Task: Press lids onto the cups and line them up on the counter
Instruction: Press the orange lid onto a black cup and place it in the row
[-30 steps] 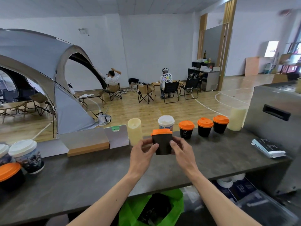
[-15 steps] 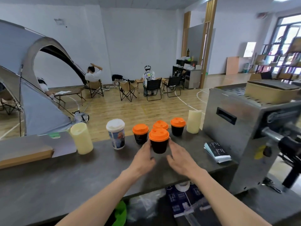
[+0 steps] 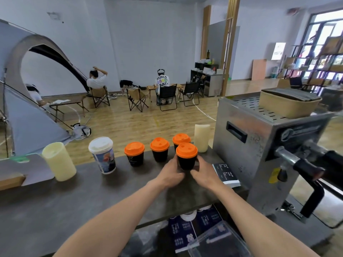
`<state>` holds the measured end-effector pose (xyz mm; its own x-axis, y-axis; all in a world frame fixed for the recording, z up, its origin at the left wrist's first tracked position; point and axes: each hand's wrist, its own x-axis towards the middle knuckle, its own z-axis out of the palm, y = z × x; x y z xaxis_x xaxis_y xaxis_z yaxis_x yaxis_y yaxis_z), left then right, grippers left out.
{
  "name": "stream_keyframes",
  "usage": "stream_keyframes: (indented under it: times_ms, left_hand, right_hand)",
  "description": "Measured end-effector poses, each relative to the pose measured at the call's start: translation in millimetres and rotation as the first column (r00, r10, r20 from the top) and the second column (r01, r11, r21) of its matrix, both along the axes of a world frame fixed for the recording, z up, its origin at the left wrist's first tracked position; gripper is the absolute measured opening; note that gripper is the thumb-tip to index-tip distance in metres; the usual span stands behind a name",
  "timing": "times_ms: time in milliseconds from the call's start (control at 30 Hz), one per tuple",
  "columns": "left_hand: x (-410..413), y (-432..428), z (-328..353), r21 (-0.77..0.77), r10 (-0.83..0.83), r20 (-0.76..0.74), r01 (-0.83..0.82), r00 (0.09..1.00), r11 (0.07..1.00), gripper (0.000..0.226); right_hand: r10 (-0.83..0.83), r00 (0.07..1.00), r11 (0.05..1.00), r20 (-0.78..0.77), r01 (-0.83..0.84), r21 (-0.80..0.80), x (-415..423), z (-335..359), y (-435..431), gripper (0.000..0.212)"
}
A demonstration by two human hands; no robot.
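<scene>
Surface: a dark grey counter (image 3: 74, 210) carries a tall white-lidded cup (image 3: 103, 154), two cream cylinders (image 3: 59, 161) and a row of three black, orange-lidded cups (image 3: 160, 150). A steel machine (image 3: 259, 145) stands at the right end, with booklets (image 3: 225, 175) beside it.
Room: wood floor, a grey tent (image 3: 27, 108) on the left, people seated in folding chairs (image 3: 167, 97) further back.
Change: half a second ago the black cup (image 3: 186, 162) was in front of the middle of the row — now it is further right, in front of the last one.
Cup and hands: the cup, upright with its orange lid (image 3: 186, 150) on, sits between the hands. The left hand (image 3: 171, 173) and right hand (image 3: 206, 175) each wrap fingers round its lower half.
Contact: whether its base touches the counter cannot be told.
</scene>
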<state>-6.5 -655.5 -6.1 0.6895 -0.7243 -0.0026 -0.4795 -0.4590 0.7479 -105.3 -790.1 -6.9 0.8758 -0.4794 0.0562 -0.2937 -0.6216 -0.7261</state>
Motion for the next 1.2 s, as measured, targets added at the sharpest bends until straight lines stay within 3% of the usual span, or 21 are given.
stream_keyframes:
  times_ms: [167, 300, 433, 500, 600, 667, 767, 933, 1200]
  left_hand:
    - [11.3, -7.6, -13.1, 0.14, 0.008, -0.024, -0.005, 1.0, 0.99, 0.092]
    - [20.3, -7.9, -24.2, 0.227, 0.03, 0.05, -0.041, 0.998, 0.973, 0.104]
    - [19.2, -8.5, -21.1, 0.272, 0.029, 0.096, -0.054, 0.995, 0.961, 0.1]
    - [18.5, -6.1, -19.0, 0.274, 0.035, 0.127, -0.07, 0.991, 0.959, 0.097]
    - [17.9, 5.3, -14.4, 0.247, 0.048, 0.336, -0.138, 0.941, 0.959, 0.085]
    - [17.9, 18.5, -11.6, 0.244, 0.042, 0.496, -0.186, 0.867, 0.952, 0.073]
    - [20.4, 47.5, -7.0, 0.224, 0.058, 0.595, -0.234, 0.802, 0.946, 0.057]
    - [32.9, 131.2, 2.4, 0.192, 0.141, 0.623, -0.325, 0.77, 0.926, 0.048]
    - [46.0, 333.1, 18.4, 0.091, 0.341, 0.631, -0.503, 0.696, 0.859, 0.041]
  right_hand:
    - [-0.033, 0.998, 0.999, -0.046, 0.033, -0.006, 2.5, -10.9, -5.3, 0.056]
    - [-0.087, 0.995, 0.995, -0.048, 0.085, -0.046, 1.0, -20.4, -9.4, 0.055]
    - [-0.107, 0.992, 0.992, -0.069, 0.103, -0.069, 0.4, -22.6, -7.9, 0.041]
    - [-0.16, 0.984, 0.977, -0.078, 0.147, -0.152, -0.5, -21.6, -5.7, 0.032]
    - [-0.186, 0.98, 0.935, -0.073, 0.154, -0.32, -3.1, -17.1, 4.2, 0.024]
    - [-0.121, 0.991, 0.922, -0.049, 0.094, -0.375, -1.1, -14.4, 16.9, 0.023]
    - [0.048, 0.999, 0.925, 0.003, -0.044, -0.378, 12.3, -12.1, 45.2, 0.023]
    - [0.238, 0.966, 0.891, 0.097, -0.178, -0.418, 51.5, -6.6, 119.5, 0.035]
    - [0.466, 0.882, 0.827, 0.07, -0.406, -0.39, 119.3, 6.2, 298.3, 0.041]
